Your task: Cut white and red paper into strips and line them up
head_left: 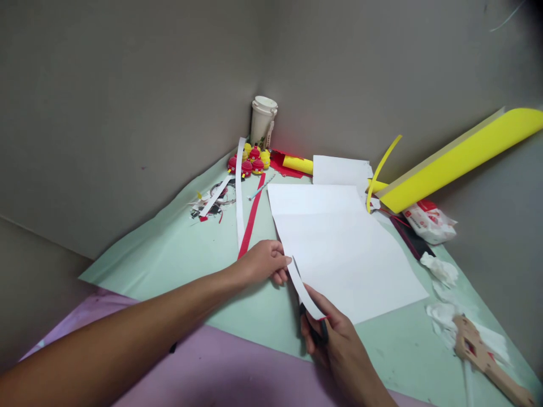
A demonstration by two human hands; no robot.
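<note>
A large white sheet of paper (339,249) lies in front of me, its left edge raised a little. My left hand (269,263) pinches that edge between thumb and fingers. My right hand (328,333) is closed round black-handled scissors (321,334), whose blades sit in the paper just below my left thumb. Along the cut, a narrow white strip (303,291) curls away from the sheet over the scissors and stays joined at its upper end. Left of the sheet lie a long white strip (240,209) and a red strip (253,217).
Red and yellow lantern-like ornaments (250,161) and a white lidded cup (263,118) stand in the corner. Scraps (214,198) lie at left. A yellow sheet (462,158) leans at right, above a tissue pack (430,220). A glue gun (487,359) lies near right.
</note>
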